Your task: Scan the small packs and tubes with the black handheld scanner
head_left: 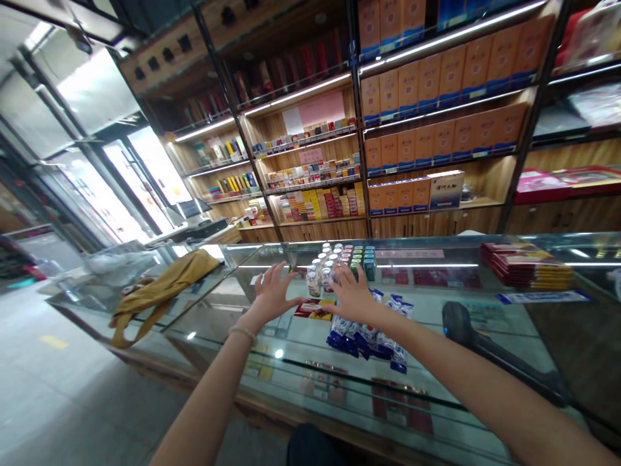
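Note:
My left hand (274,291) hovers over the glass counter with its fingers spread and nothing in them. To its right, my right hand (353,294) is also spread, above several blue-and-white snack packets (371,336). Just beyond both hands stand small white-capped bottles (314,283) in tight rows, with green (358,254) and blue small containers (369,259) at their right end. Between the hands a red-and-yellow packet (310,308) lies flat on the glass. Whether the right fingers touch the nearest bottles I cannot tell.
A black handheld scanner (458,323) lies at the right. Behind it are stacked red-and-gold packets (528,265) and a blue-and-white strip (543,297). A mustard-coloured cloth bag (165,288) rests on the counter's left part. Shelves with orange boxes (427,90) line the back wall.

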